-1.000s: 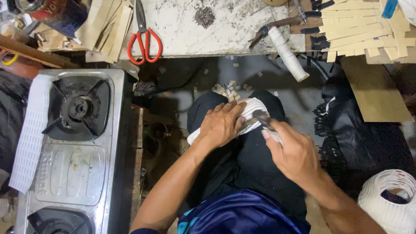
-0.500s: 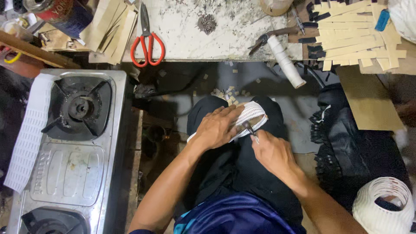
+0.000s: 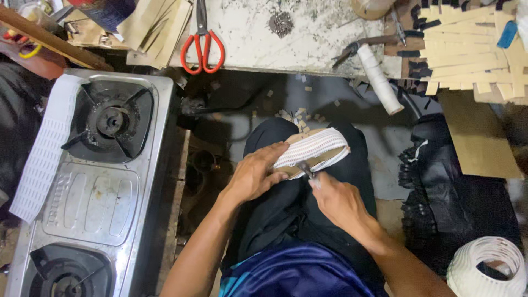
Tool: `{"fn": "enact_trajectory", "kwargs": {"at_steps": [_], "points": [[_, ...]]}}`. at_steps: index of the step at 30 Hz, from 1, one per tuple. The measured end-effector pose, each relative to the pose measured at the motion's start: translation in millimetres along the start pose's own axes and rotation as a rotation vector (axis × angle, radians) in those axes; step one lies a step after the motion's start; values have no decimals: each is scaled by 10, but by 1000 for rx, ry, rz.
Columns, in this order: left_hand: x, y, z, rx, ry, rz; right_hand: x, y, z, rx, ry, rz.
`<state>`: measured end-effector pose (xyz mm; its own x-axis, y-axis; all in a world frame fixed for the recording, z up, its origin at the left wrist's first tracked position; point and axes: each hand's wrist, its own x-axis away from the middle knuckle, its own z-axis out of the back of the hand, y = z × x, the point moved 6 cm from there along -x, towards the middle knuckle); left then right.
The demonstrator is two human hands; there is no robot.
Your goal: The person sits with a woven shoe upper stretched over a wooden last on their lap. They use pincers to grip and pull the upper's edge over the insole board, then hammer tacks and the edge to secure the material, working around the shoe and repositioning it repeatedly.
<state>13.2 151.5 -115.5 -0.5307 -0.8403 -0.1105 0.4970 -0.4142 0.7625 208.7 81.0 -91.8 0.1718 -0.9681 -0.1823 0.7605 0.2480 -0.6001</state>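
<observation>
hands: left [image 3: 254,176] pins white strap [image 3: 312,148] | right [image 3: 338,201] just below, seemingly gripping a tool

**Lap work between stove and worktop**

At frame centre, the woven strip [image 3: 312,148] lies on the knee, left hand [image 3: 254,175] on its left end, right hand [image 3: 336,201] just below it. The gas stove [image 3: 93,181] fills the lower left. Scissors [image 3: 202,45] lie on the worktop [image 3: 308,38] along the top; a coiled band [image 3: 487,267] sits lower right.
</observation>
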Motion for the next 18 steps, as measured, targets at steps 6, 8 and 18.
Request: {"fn": "enact_trajectory", "kwargs": {"at_steps": [6,8,18], "points": [[20,5,-8,2,-9,45,93,-20,44,-212,142,102],[32,13,-11,6,6,38,92,-64,58,-213,204,154],[77,27,51,-18,37,42,15,-170,-108,-152,65,136]]}}
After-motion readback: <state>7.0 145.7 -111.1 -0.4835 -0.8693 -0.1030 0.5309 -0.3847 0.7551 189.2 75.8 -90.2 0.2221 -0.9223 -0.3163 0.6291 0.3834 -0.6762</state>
